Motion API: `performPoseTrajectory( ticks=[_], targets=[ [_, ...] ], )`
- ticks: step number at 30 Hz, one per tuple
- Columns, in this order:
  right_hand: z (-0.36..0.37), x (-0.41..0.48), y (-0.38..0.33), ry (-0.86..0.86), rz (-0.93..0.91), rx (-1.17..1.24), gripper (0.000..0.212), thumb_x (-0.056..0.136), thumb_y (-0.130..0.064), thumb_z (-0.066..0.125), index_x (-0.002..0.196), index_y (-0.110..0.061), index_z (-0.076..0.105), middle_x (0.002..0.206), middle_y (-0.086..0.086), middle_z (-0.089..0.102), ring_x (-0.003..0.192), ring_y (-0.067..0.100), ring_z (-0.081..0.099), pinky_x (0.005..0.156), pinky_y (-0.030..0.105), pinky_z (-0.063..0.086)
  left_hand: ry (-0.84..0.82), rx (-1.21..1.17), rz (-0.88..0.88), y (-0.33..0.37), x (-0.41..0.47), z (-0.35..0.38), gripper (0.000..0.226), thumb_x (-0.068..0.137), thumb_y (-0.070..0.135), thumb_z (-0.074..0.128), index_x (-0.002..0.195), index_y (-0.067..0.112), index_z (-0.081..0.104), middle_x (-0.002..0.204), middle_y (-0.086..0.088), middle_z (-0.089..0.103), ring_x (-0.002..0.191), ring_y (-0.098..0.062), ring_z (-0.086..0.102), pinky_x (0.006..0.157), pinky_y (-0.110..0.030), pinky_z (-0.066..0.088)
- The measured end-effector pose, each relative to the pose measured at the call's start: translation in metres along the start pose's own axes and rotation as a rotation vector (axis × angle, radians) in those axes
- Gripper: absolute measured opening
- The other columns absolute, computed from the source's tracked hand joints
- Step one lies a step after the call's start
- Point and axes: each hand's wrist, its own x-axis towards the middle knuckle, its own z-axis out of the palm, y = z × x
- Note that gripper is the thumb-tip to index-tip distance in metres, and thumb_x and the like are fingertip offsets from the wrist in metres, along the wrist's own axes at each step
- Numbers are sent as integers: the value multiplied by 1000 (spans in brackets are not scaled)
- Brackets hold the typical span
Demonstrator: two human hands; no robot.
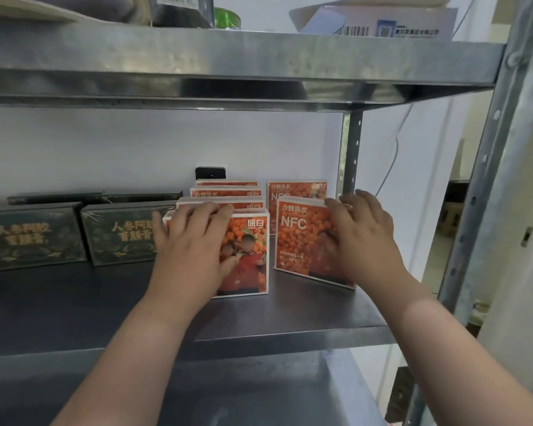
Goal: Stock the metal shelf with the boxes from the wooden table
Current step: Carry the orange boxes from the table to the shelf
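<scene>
Orange-printed boxes stand upright in two rows on the middle board of the metal shelf [290, 336]. My left hand [191, 250] lies flat over the front box of the left row [250, 256], fingers curled over its top edge. My right hand [363, 238] holds the right side of the front box of the right row [302, 241], marked NFC, which stands slightly turned. Behind it stands another orange box [296, 192]. Several more orange boxes [225, 192] line up behind the left one.
Dark green boxes with gold lettering [31, 235] stand at the left of the same board. The upper shelf board [228, 56] carries a white carton [382, 23] and dark items. A perforated upright post [486, 167] is at the right. A white wall lies behind.
</scene>
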Motion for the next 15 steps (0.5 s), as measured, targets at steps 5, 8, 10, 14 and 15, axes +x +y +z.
performPoseTrajectory(
  ticks=[5,8,10,14,15],
  targets=[
    [11,8,-10,-95,-43,-209,70,78,-23,65,144,-11,48,134,15,54,123,40,50,86,53,41,20,-23,7,4,-3,9,78,78,43,73,147,23,42,142,-5,43,135,-30,34,103,-66,33],
    [24,22,-8,-132,15,-215,61,82,-13,57,142,-6,48,132,19,55,124,43,50,88,56,43,35,-34,-8,4,-5,15,78,81,44,67,150,24,38,147,-4,41,139,-29,32,104,-64,30],
    [34,33,-8,-185,66,-195,57,84,-15,48,141,-4,46,132,20,54,129,44,47,93,60,43,53,-35,-9,4,-7,20,76,83,45,61,152,24,36,150,-3,39,143,-28,29,107,-64,25],
    [62,51,-6,-213,79,-200,55,86,-13,62,137,-1,45,130,24,55,128,48,47,93,61,45,91,-47,-19,5,-7,28,76,82,46,56,152,23,35,154,-3,36,146,-27,25,110,-63,19],
    [69,55,-5,-219,81,-194,57,85,-13,65,136,-1,43,130,24,55,128,48,48,93,61,46,103,-49,-20,5,-7,29,77,82,45,56,152,23,35,154,-3,36,147,-27,25,110,-63,19]
  ],
)
